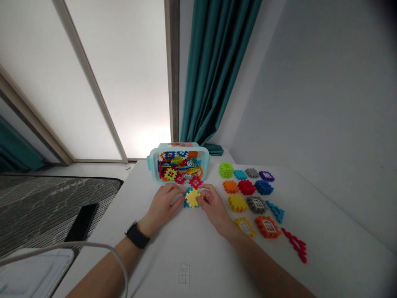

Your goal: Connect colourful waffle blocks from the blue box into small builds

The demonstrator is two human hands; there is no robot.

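Note:
In front of the bin, a yellow notched building tile [192, 198] lies over teal notched tiles [186, 203]. The thumb and fingers of my right hand [214, 207] pinch the yellow tile at its right edge. My left hand [164, 203] has its thumb and forefinger closed at the left edge of the teal tiles; the exact grip is partly hidden. Just beyond the fingertips, a red window tile [195, 182] leans by the bin's front rim. How many teal tiles lie underneath I cannot tell.
A light-blue bin [150, 163] holds many mixed tiles. To the right stand tile stacks sorted by colour, among them lime [226, 170], red [247, 187] and orange [268, 227]. A clear window insert [184, 274] lies near the front. A white cable [102, 245] crosses my left forearm.

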